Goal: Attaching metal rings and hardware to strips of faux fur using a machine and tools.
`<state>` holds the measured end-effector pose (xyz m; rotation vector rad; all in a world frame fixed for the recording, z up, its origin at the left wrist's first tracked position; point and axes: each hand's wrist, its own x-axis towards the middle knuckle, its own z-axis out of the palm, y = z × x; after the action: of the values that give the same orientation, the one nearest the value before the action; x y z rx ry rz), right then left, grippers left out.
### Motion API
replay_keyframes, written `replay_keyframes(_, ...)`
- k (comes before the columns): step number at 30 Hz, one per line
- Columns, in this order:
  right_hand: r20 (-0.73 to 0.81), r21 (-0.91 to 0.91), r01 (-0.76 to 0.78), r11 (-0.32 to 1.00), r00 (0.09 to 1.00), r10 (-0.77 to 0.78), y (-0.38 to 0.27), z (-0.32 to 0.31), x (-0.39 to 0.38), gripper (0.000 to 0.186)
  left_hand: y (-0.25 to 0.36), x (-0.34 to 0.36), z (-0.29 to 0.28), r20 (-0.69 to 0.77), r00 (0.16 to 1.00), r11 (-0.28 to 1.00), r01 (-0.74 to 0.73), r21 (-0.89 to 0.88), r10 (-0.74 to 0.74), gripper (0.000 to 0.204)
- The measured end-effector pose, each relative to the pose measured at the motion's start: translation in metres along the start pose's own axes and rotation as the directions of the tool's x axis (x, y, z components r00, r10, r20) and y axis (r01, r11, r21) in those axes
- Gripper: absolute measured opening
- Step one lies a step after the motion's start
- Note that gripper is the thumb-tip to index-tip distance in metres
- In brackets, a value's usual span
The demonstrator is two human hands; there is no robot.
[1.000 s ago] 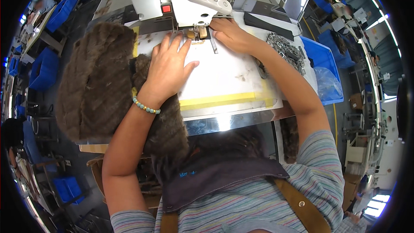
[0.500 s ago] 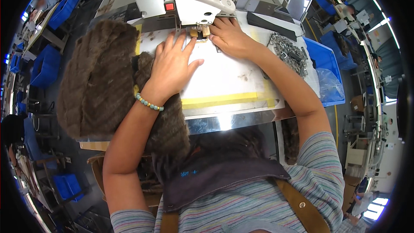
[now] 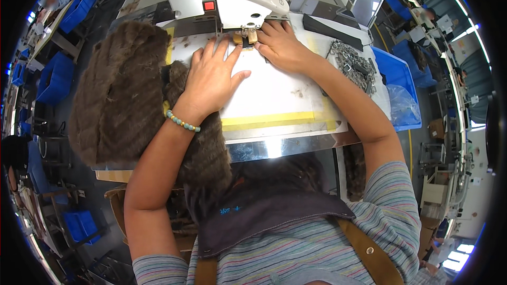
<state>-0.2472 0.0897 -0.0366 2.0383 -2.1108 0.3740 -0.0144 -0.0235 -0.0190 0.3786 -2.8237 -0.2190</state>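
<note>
Up front, a white table top [image 3: 274,95] runs under a big white sewing machine [image 3: 243,13]. On its left lies a large brown furry piece [image 3: 121,100], and a strip of the fur passes under the left arm [image 3: 158,169] and hangs over the front edge. A blue bin [image 3: 392,63] sits past the right side, near a pile of metal chains [image 3: 351,66]. The left hand [image 3: 212,76] is flat, fingers spread, gripping nothing. The right hand [image 3: 282,47] bends in beside the machine; I can't tell if it pinches anything. A bead bracelet [image 3: 185,123] circles the left wrist. Between two tan blocks [image 3: 253,37] sits a small dark piece [image 3: 246,45], near both hands.
</note>
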Motion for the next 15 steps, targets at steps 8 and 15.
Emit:
replay_keyframes(8, 0.147, 0.084, -0.081, 0.993, 0.987, 0.068, -0.003, -0.013, -0.018, 0.053, 0.000, 0.000, 0.001, -0.012, 1.000, 1.000, -0.003, 0.012, 0.003, 0.066)
replay_keyframes(15, 0.159, 0.064, -0.050, 0.997, 0.987, 0.039, -0.009, -0.016, -0.020, 0.050, -0.005, 0.013, 0.018, -0.091, 0.995, 0.999, -0.044, 0.016, 0.045, 0.075)
